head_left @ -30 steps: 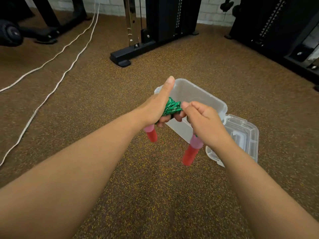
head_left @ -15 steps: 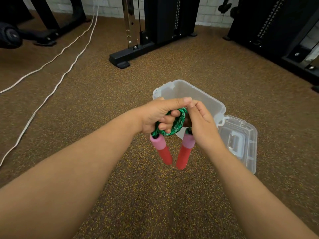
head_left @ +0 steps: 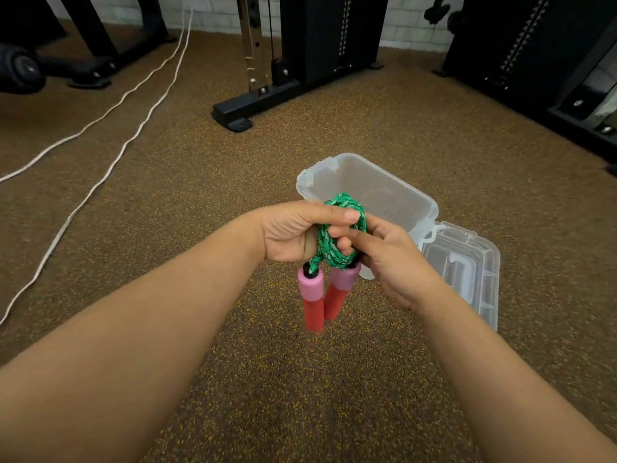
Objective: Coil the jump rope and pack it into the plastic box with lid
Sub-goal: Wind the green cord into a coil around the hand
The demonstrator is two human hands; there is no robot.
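left hand (head_left: pixel 287 233) gripping coiled jump rope (head_left: pixel 337 242), handles (head_left: pixel 312 297) hanging down

White cords (head_left: pixel 110 162) cross speckled floor (head_left: pixel 300 396) (gym machines (head_left: pixel 300 61) behind)

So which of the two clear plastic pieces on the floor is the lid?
The flat, shallow piece, lying on the floor right of the right hand. The other, the deep open box, stands beyond the coiled green rope.
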